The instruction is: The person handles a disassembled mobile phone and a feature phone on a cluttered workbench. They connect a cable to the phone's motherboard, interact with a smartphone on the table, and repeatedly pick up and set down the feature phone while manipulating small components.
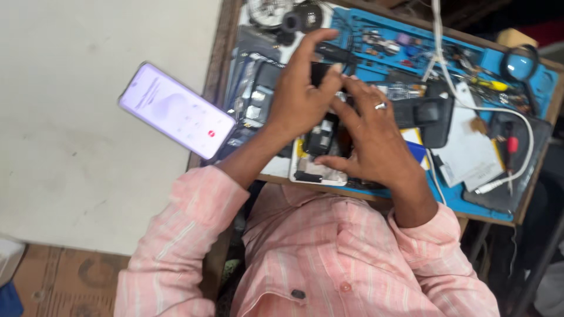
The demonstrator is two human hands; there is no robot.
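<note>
An opened phone (pixel 320 149), with its white frame and dark inner parts showing, lies on the blue work mat (pixel 470 202) close to my chest. My right hand (pixel 376 141), a ring on one finger, lies over the phone, its thumb against the lower edge and its fingers pressing the upper part. My left hand (pixel 299 97) arches above the top end of the phone, and its fingertips pinch a small black part (pixel 320 73). Both hands hide much of the phone.
A lit phone (pixel 176 111) with a pale screen overhangs the table's left edge beside my left forearm. A black holder (pixel 432 114), a white cable (pixel 517 117), a magnifying glass (pixel 520 64), screwdrivers (pixel 492 85) and white paper (pixel 467 155) crowd the right side.
</note>
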